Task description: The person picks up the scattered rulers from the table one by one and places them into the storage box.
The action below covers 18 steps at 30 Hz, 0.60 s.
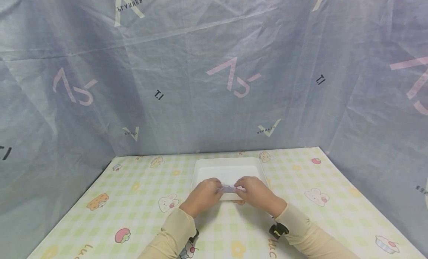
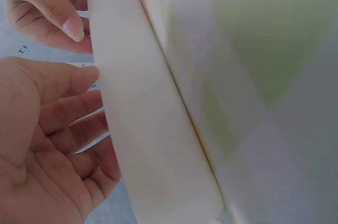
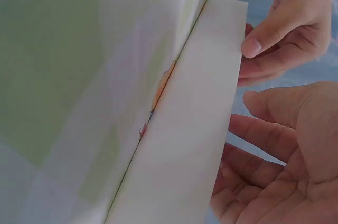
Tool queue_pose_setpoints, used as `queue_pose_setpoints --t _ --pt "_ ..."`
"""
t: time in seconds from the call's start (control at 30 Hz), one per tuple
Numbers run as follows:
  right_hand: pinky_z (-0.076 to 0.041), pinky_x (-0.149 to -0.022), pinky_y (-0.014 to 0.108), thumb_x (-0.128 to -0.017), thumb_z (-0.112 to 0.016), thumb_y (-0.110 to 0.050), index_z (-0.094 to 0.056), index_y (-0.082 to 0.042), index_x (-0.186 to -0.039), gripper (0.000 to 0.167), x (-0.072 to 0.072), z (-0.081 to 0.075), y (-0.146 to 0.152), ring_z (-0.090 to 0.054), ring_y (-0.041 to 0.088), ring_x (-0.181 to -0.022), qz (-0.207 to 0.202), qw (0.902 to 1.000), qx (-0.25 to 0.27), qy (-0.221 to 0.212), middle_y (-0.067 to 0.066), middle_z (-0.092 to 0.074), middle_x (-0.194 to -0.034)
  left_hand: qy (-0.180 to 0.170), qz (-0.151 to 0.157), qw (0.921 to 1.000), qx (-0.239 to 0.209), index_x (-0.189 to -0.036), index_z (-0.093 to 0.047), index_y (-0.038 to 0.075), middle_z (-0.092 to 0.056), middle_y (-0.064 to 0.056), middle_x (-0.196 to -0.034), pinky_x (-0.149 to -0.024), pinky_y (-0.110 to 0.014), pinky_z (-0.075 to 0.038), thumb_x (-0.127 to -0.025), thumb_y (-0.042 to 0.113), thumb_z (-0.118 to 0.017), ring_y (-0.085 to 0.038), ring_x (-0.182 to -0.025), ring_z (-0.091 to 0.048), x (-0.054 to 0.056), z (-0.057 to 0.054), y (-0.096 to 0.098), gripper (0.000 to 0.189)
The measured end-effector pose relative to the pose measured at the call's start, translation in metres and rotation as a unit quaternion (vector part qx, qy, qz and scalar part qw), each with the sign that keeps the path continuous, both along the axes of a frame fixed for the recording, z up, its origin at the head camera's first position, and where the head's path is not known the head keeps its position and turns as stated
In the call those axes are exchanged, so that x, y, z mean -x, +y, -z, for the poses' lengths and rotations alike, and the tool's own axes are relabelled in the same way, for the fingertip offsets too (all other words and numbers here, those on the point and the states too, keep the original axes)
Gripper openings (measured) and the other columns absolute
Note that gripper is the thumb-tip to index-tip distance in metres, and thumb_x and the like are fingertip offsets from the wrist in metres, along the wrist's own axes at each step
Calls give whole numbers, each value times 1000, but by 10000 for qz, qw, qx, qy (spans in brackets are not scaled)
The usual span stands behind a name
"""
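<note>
A white rectangular tray (image 1: 230, 197) lies on the tablecloth in the head view. Over its front wall, a small, see-through, purplish packet (image 1: 229, 188) with fine print spans the gap between both hands. The left hand (image 1: 207, 190) pinches its left end, while the right hand (image 1: 252, 190) has its right end between thumb and fingers. Both wrist views look at the outside of the tray wall (image 2: 142, 102), (image 3: 185, 102), which hides the fingertips and most of the packet. What the packet holds cannot be made out.
A green-and-white checked tablecloth (image 1: 140, 210) with cartoon prints covers the table. Grey-blue printed fabric (image 1: 187, 114) hangs behind the table and along both sides. A dark strap with a small device (image 1: 278, 230) sits at the right wrist.
</note>
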State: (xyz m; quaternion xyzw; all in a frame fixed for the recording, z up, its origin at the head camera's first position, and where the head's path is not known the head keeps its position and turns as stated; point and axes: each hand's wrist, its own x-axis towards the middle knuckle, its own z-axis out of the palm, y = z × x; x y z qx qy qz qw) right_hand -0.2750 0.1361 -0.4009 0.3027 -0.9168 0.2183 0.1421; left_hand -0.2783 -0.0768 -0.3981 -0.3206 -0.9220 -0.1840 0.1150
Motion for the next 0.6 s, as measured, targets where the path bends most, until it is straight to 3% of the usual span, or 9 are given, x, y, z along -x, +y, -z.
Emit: queue_pose_setpoints --t 0.33,0.6 --pt "-56 -72 36 -89 -71 -9 -76 0 -96 13 2 1 1 -68 21 -84 106 9996 122 -212 9 -73 -96 -113 62 9999 43 -93 -77 3 -72 -5 -99 -79 -31 -56 -94 12 -66 -19 -91 -69 -1 1 0 14" --pt "-53 -66 26 -90 -70 -8 -77 -5 -90 7 -3 -7 0 -66 11 -75 -1 9998 218 -13 0 -72 -85 475 -30 9988 131 -88 -78 9 -73 1 -93 -78 -30 -57 -89 14 -72 -16 -88 -69 -2 -1 -3 8"
